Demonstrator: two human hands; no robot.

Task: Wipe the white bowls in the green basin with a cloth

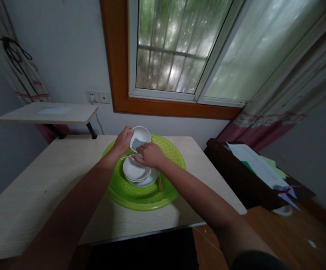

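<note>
My left hand [123, 141] grips the left rim of a white bowl [141, 132], which is tilted up so its inside faces me. Inside the bowl, my right hand [151, 154] presses a grey-blue cloth [136, 144] with its fingers. Just below stands a stack of white dishes [136, 169] on a wider white plate [150, 179]. All of this is over a round, bright green plastic tray [140, 204] with a perforated pattern. Wooden chopsticks [160, 182] lie on the tray to the right of the stack, partly hidden.
The tray rests on a pale wooden table [67, 168]. A small raised shelf [47, 112] with a paper on it stands at the back left. Behind are a wall and a window [174, 48]. A dark cabinet [230, 176] with papers is to the right of the table.
</note>
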